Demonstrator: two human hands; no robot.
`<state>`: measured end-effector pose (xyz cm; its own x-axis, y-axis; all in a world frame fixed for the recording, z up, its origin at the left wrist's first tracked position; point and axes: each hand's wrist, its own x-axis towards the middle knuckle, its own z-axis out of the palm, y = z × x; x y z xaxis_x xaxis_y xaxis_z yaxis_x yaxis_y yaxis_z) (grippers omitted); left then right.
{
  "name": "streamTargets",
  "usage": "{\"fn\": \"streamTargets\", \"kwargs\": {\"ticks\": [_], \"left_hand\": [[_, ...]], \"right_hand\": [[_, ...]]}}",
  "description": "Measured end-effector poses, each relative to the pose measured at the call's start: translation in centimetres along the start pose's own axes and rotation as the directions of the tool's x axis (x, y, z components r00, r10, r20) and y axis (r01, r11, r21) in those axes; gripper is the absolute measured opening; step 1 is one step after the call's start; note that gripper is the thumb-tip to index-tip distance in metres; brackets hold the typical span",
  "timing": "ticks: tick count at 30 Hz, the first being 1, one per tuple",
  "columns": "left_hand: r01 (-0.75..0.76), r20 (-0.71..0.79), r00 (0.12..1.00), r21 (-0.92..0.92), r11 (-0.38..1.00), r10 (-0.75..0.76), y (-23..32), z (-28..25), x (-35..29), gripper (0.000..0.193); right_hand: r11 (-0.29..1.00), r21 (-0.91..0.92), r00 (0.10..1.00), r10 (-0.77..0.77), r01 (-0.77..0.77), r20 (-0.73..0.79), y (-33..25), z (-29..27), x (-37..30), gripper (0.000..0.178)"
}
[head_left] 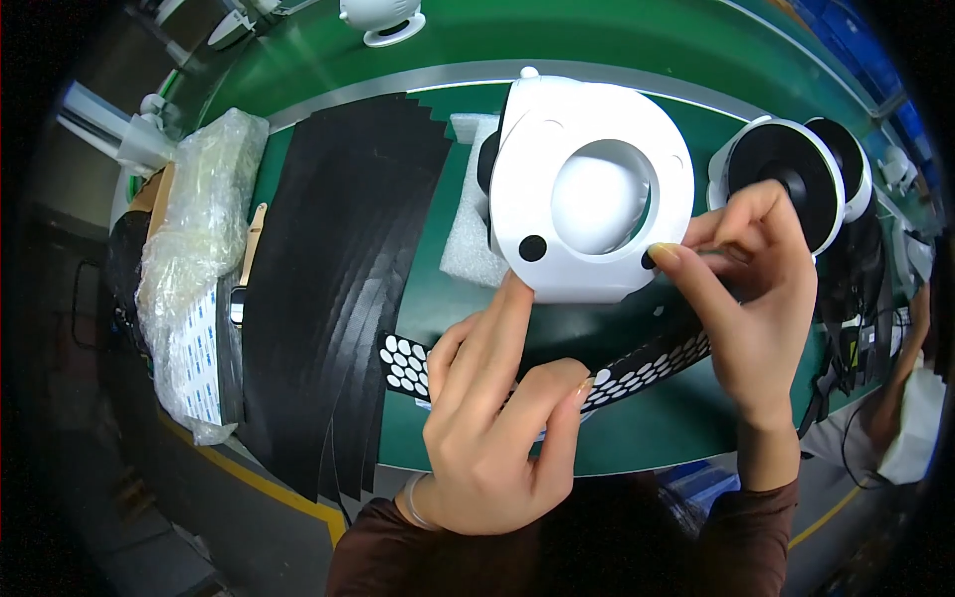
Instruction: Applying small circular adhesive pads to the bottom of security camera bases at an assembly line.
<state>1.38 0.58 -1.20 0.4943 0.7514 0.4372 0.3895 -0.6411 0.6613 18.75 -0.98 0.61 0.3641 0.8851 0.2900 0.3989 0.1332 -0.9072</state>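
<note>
A white housing (622,282) with a ring-shaped face and a large round opening stands on a white foam block (472,244). One round black pad (533,248) sits low on the left of its face. My right hand (761,298) pinches its thumb and finger at a second black pad, partly hidden, at the ring's lower right edge. My left hand (497,428) holds a black strip with rows of white dots (647,373) between thumb and curled finger. Another finger of that hand reaches up to the housing's lower left edge.
Large black sheets (338,259) lie stacked on the green table at left. Beyond them is a bubble-wrapped bundle (204,249) with a wooden stick (254,239). White units with black round faces (786,164) stand at right. Another white device (383,20) sits at the back.
</note>
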Motion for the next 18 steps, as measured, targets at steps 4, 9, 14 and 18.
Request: {"fn": "streamTargets", "kwargs": {"ticks": [4,9,14,18], "left_hand": [[0.018,-0.065,0.998,-0.051,0.999,-0.022,-0.1,0.1,-0.2,0.005],[-0.007,-0.128,0.992,0.008,1.000,0.009,-0.2,-1.3,-0.5,0.009],[-0.019,0.012,1.000,-0.226,0.974,0.022,-0.5,-1.5,-0.2,0.011],[-0.027,0.066,0.997,-0.056,0.998,0.030,0.0,-1.5,0.1,0.012]], "right_hand": [[0.977,0.201,0.997,0.074,-0.069,-0.016,0.4,-0.6,0.2,0.029],[0.950,-0.204,0.951,-0.183,0.236,0.249,-0.6,-3.2,-0.9,0.021],[0.907,-0.303,0.883,-0.134,0.293,0.451,-1.8,-2.1,-2.0,0.017],[0.936,-0.275,0.906,-0.090,0.218,0.414,-1.7,-1.9,-2.6,0.014]]}}
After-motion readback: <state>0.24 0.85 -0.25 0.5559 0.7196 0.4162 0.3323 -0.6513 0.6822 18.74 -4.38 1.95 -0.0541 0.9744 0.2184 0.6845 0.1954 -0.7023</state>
